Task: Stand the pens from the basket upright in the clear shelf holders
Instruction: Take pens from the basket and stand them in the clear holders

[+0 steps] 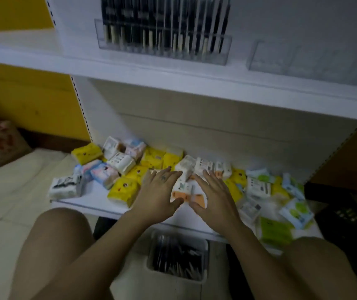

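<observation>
White plastic forms the basket (204, 254), which sits on the floor between the person's knees, at 6 o'clock from both hands and closer to the body than either. The pens (173, 256) inside are dark and blurred. They lie in a loose heap with their long axes running roughly from 11 to 5 o'clock, and none is held.

The left hand (158, 191) and right hand (214, 191) hover palm-down over the lower shelf (99, 202), flanking a white-and-orange tissue pack (184, 191) amid scattered tissue packs (123, 187). The fingers (162, 176) of each hand are straight and slightly spread, pinching nothing. The thumbs angle in toward the pack's near edge, but whether they touch it cannot be told.

On the upper shelf (130, 68), at 12 o'clock, a filled clear holder (162, 50) carries a row of standing pens (162, 22). A second clear holder (281, 59), at 1 o'clock, looks empty.

The coming move likely turns on the basket lying behind and below the hands, about midway between the forearms, so either hand would have to draw back toward 6 o'clock. The right hand is the nearer to the empty holder. A lying pen would need swinging upright on the way up.
</observation>
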A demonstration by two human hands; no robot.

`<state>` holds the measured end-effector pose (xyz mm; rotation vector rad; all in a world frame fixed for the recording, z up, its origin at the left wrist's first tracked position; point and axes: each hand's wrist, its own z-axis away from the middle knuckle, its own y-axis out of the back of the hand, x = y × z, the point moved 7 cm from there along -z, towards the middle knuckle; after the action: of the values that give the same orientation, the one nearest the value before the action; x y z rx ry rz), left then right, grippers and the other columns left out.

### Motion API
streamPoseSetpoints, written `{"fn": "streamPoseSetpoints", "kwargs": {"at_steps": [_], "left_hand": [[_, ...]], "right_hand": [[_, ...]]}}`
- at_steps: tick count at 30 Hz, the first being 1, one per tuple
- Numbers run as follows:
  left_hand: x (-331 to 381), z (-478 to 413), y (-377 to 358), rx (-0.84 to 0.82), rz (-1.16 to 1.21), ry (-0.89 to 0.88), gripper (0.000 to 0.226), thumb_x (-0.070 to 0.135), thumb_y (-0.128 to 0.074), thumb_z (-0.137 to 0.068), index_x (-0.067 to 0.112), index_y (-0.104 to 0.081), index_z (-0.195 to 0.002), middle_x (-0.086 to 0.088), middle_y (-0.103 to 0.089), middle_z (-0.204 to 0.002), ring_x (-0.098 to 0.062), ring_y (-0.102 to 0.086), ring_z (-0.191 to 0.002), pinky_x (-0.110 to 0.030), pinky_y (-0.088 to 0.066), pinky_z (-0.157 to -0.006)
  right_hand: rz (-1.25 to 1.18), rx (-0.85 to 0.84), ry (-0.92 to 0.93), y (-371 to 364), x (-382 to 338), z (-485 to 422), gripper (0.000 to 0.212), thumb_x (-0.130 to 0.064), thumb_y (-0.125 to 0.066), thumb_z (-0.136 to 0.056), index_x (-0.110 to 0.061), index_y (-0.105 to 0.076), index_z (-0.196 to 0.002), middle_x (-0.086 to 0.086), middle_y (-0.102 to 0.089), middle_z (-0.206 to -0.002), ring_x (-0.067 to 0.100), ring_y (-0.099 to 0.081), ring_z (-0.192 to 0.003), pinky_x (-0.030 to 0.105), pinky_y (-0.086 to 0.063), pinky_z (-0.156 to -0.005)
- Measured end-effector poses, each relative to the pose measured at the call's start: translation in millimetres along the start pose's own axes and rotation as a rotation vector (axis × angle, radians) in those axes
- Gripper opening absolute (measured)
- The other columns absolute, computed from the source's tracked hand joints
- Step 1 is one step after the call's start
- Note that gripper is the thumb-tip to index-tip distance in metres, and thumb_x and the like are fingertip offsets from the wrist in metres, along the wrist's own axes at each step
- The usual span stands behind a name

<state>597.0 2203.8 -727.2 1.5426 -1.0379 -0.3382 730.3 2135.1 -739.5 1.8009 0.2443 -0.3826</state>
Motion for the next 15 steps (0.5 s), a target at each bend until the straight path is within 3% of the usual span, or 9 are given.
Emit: {"fn": "streamPoseSetpoints", "kwargs": {"at_steps": [3, 7, 15], "left_hand": [[-14, 13, -56, -0.182, 0.016, 0.114, 0.076, 0.048, -0.057, -0.090, 0.021, -0.022, -0.152, 0.002, -0.029, -0.156, -0.020, -0.015, -0.147, -0.043, -0.012, -0.119], [-25, 36, -128, -0.346, 0.063, 0.210, 0.075, 0.045, -0.055, -0.091, 0.021, -0.019, -0.153, 0.002, -0.023, -0.158, -0.018, -0.009, -0.148, -0.043, -0.006, -0.120], [-60, 90, -209, -0.579, 0.196, 0.455, 0.080, 0.044, -0.069, -0.081, 0.023, -0.031, -0.148, -0.004, -0.035, -0.152, -0.026, -0.030, -0.139, -0.044, -0.032, -0.111]], "right_hand": [[0.027, -0.193, -0.113, -43, 29, 12, 0.075, -0.047, -0.058, -0.092, -0.029, -0.018, -0.153, -0.004, -0.005, -0.162, 0.016, 0.003, -0.150, 0.036, -0.003, -0.120], [-0.051, -0.330, -0.229, -95, 60, 28, 0.079, -0.047, -0.061, -0.091, -0.028, -0.017, -0.154, -0.001, -0.005, -0.163, 0.019, 0.001, -0.150, 0.040, -0.011, -0.120], [-0.127, -0.530, -0.466, -179, 107, 81, 0.080, -0.049, -0.068, -0.082, -0.022, -0.034, -0.149, 0.002, -0.032, -0.155, 0.023, -0.030, -0.142, 0.043, -0.034, -0.112]]}}
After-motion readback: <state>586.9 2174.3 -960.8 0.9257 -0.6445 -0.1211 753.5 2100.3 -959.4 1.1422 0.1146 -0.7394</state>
